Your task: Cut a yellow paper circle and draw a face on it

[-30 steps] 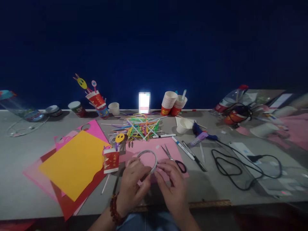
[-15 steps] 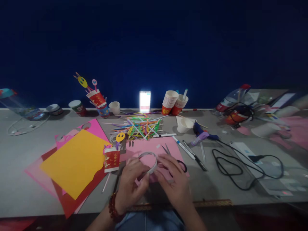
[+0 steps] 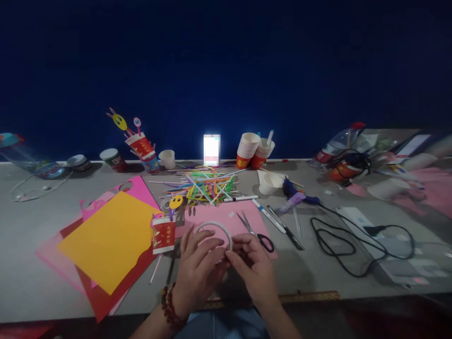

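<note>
Both my hands hold a white ring [image 3: 216, 227], a roll of tape, just above the pink paper sheet [image 3: 226, 216] near the table's front edge. My left hand [image 3: 197, 273], with a bead bracelet at the wrist, wraps its fingers round the ring's left and lower side. My right hand [image 3: 254, 268] pinches the ring's right edge with thumb and fingertips. Scissors [image 3: 254, 230] lie on the pink sheet just right of my right hand. A small red paper-cup craft [image 3: 163, 234] with a yellow topper stands left of my left hand.
Yellow, pink and red paper sheets [image 3: 108, 238] lie at the left. A pile of coloured straws [image 3: 205, 184] sits behind, with stacked paper cups [image 3: 254, 151] and a glowing phone [image 3: 212, 149]. Pens, a glue gun [image 3: 295, 197] and black cables [image 3: 353, 240] lie at the right.
The ring has been turned and tilted in my hands, so its opening faces up more. My right hand has drawn back from beside the scissors toward the ring's right edge.
</note>
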A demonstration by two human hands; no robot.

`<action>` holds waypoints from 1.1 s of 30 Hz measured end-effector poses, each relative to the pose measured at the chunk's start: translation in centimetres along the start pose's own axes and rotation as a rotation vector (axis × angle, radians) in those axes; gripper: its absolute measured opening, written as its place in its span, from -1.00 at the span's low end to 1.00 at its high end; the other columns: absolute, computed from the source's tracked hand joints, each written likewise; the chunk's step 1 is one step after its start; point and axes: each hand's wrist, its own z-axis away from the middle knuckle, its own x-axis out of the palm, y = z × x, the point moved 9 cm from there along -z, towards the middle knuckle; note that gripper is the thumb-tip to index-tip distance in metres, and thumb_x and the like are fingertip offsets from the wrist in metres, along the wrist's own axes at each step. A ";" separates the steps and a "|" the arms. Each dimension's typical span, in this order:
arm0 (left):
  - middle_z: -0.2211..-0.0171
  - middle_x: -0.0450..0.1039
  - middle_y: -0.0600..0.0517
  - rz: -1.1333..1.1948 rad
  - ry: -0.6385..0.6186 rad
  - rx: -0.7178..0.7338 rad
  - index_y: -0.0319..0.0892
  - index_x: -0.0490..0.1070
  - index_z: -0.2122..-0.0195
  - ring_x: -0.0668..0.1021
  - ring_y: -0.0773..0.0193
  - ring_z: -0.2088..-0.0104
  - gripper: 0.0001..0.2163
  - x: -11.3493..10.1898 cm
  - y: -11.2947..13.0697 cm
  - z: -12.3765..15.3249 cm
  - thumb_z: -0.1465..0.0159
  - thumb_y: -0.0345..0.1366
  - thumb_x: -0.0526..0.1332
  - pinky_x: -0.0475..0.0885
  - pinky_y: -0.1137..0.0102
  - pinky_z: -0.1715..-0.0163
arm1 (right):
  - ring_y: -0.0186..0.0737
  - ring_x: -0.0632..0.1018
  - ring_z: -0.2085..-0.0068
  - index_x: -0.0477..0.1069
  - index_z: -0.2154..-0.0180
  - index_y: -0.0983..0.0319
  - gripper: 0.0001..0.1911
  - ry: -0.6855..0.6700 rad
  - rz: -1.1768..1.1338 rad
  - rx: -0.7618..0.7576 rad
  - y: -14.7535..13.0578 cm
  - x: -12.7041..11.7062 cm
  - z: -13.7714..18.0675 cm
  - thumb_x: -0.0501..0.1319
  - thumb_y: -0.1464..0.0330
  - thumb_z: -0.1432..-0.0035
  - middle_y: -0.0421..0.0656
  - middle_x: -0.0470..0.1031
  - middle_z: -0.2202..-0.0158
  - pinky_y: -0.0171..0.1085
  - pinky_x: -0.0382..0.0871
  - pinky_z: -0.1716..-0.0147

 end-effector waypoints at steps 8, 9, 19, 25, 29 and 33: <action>0.35 0.58 0.03 0.009 -0.040 0.016 -0.19 0.38 0.01 0.56 0.24 0.35 -0.74 0.4 0.6 -0.5 -0.28 -0.51 0.17 0.23 -0.03 -0.20 | -0.24 0.64 0.35 0.51 0.19 0.16 -0.84 0.032 0.173 -0.177 -2.4 -0.1 0.3 0.35 0.35 -0.15 -0.16 0.61 0.36 -0.39 0.55 0.39; 0.37 0.57 0.05 0.004 -0.039 0.005 -0.17 0.39 0.04 0.56 0.25 0.34 -0.75 0.4 0.5 -0.6 -0.27 -0.52 0.17 0.20 -0.06 -0.21 | -0.25 0.65 0.35 0.51 0.19 0.15 -0.85 0.029 0.177 -0.191 -2.5 -0.1 0.3 0.34 0.36 -0.15 -0.17 0.62 0.36 -0.40 0.55 0.40; 0.35 0.52 0.05 0.022 -0.030 -0.075 -0.13 0.43 0.13 0.55 0.25 0.30 -0.77 0.4 -0.5 -0.2 -0.25 -0.54 0.17 0.19 -0.07 -0.21 | -0.27 0.61 0.39 0.48 0.30 0.18 -0.95 0.019 0.297 -0.265 -4.2 -0.1 -0.2 0.32 0.36 -0.18 -0.20 0.56 0.40 -0.39 0.52 0.41; 0.32 0.51 0.05 0.123 -0.029 -0.137 -0.11 0.40 0.10 0.54 0.21 0.26 -0.78 0.1 -1.3 -0.2 -0.27 -0.50 0.13 0.21 -0.02 -0.19 | -0.28 0.52 0.39 0.43 0.34 0.17 -0.93 -0.035 0.359 -0.350 -5.0 0.4 0.3 0.26 0.42 -0.22 -0.21 0.49 0.41 -0.35 0.43 0.39; 0.33 0.49 0.05 0.168 -0.064 -0.153 -0.12 0.40 0.11 0.52 0.20 0.25 -0.79 0.4 -1.5 -0.2 -0.29 -0.50 0.12 0.25 0.03 -0.14 | -0.27 0.52 0.33 0.43 0.14 0.16 -0.84 -0.057 0.334 -0.360 -5.1 0.6 0.0 0.28 0.42 -0.21 -0.16 0.48 0.24 -0.30 0.47 0.33; 0.29 0.49 0.02 0.201 -0.058 -0.184 -0.11 0.39 0.11 0.51 0.19 0.23 -0.80 0.4 -1.8 0.0 -0.30 -0.50 0.12 0.28 0.07 -0.07 | -0.21 0.54 0.26 0.45 0.23 0.16 -0.91 -0.078 0.373 -0.435 -5.9 1.1 -0.1 0.24 0.47 -0.24 -0.15 0.49 0.28 -0.27 0.46 0.29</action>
